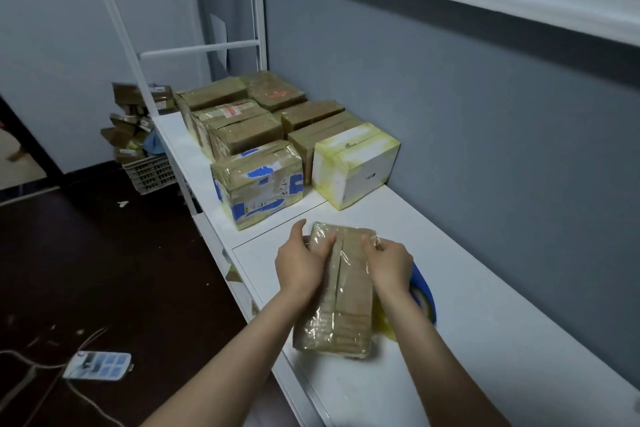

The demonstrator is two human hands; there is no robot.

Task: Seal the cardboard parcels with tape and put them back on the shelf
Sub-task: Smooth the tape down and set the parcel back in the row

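A brown cardboard parcel (341, 302) wrapped in clear tape lies on the white shelf board (485, 315) in front of me. My left hand (301, 262) presses on its far left top, fingers bent over the edge. At the far right top, my right hand (389, 265) pinches a shiny bit of clear tape. A tape roll with a blue rim (424, 295) lies just right of the parcel, partly hidden by my right forearm.
Several taped parcels stand further along the shelf, the nearest a blue-marked box (258, 182) and a white box (356, 166). A grey wall runs along the right. Left of the shelf, on the dark floor, are a power strip (98, 365) and a crate (150, 173).
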